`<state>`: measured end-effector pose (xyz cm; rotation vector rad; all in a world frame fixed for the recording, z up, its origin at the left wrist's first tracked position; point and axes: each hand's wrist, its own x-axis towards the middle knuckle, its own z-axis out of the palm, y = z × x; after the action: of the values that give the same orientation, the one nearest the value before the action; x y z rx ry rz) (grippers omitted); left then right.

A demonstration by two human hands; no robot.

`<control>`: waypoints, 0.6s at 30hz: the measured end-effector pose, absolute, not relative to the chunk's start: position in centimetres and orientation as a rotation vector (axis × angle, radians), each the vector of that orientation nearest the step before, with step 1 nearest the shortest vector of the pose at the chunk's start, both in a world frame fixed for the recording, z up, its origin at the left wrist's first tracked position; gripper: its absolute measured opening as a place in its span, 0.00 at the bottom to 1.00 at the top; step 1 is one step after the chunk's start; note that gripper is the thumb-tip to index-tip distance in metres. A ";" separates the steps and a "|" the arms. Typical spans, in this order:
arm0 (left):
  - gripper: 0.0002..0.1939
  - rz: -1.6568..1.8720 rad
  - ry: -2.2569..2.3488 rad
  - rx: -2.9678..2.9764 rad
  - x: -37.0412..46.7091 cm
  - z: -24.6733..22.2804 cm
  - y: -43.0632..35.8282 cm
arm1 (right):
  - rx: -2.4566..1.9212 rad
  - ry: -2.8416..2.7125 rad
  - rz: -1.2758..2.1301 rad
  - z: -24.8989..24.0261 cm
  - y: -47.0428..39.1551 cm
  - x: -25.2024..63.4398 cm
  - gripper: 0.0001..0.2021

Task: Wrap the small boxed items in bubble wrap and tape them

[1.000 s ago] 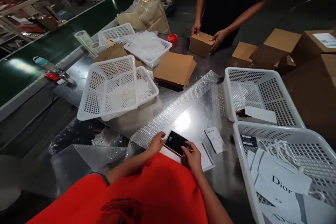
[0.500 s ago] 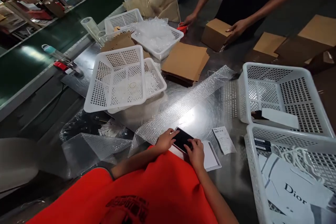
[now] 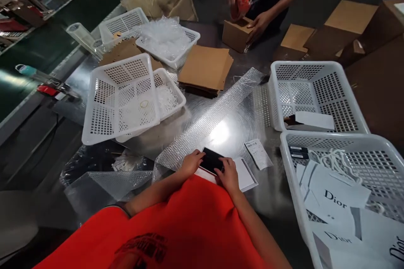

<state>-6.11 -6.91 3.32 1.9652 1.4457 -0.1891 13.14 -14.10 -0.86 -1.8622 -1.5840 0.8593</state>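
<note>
Close to my red shirt, a flat black item (image 3: 211, 161) with a pale edge lies between my hands. My left hand (image 3: 192, 162) grips its left end, fingers on the upper edge. On its right end rest the bent fingers of my right hand (image 3: 229, 174). Under my right hand and to its right is an open white box part (image 3: 245, 175). A printed paper slip (image 3: 258, 154) lies beyond that. Bubble wrap (image 3: 208, 122) stretches diagonally across the metal table just past my hands.
White baskets stand at left (image 3: 121, 96) and right (image 3: 315, 92); a nearer right basket (image 3: 293, 201) holds Dior bags (image 3: 336, 197). Behind are stacked cardboard sheets (image 3: 203, 67) and a person's hands at a small brown box (image 3: 236, 35) with a red tape dispenser (image 3: 246, 3).
The view has shifted, and the black item now lies flatter between my hands. The other person's hand has lifted the red dispenser from the table onto the brown box.
</note>
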 end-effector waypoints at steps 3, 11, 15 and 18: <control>0.23 -0.185 1.441 1.962 -6.2 3.2 -7.0 | -1.852 -1.537 0.886 -0.9 -14.1 13.2 0.17; 0.26 -0.184 1.446 1.938 -6.4 3.5 -7.1 | -1.826 -1.463 0.934 -0.7 -14.1 13.4 0.16; 0.27 -0.129 1.447 1.959 -6.6 3.6 -7.3 | -1.818 -1.467 0.906 -0.7 -14.1 13.4 0.15; 0.27 -0.091 1.449 1.993 -6.5 3.7 -7.4 | -1.821 -1.482 0.876 -0.6 -14.1 13.3 0.14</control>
<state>-6.46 -7.41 3.67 1.9925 1.4487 -0.0907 13.32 -14.08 -0.63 -1.8214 -1.4825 0.8762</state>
